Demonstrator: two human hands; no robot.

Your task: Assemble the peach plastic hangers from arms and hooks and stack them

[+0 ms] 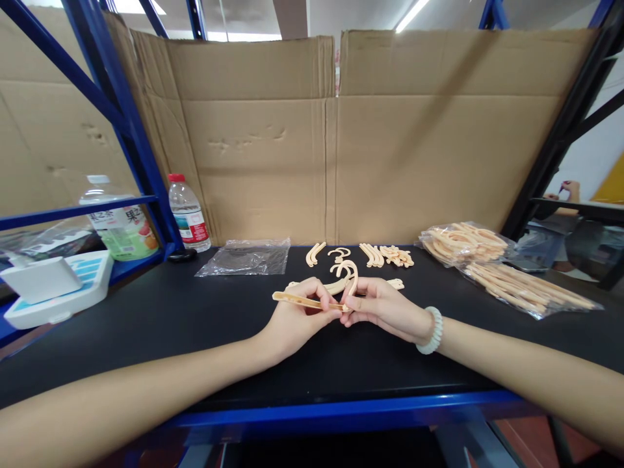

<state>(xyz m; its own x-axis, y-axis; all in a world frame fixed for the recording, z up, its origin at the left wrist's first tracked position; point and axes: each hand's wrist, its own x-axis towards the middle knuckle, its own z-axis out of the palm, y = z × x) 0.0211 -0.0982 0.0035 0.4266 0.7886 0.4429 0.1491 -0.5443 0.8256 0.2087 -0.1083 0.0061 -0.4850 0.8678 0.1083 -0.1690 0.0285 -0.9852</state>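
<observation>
My left hand [302,318] is closed on a beige hanger arm [292,299], a slim strip with small holes that points to the left. Opposite it, my right hand [377,303] pinches a beige hanger hook [351,276] near its lower end, with the curve upward. The two parts meet between my fingertips, where the fingers partly hide the joint. Just behind my hands lie more curved beige pieces, partly covered, one with its end [397,284] showing at the right. Loose hooks [338,253] rest farther back.
Curved strips [316,254] and more strips [371,255] lie at the back beside a pile of small pieces [396,255]. Bagged hooks [463,244] and bagged strips [526,286] are at right. At left are a flat plastic bag [246,258], a water bottle [189,214] and a power strip [88,286].
</observation>
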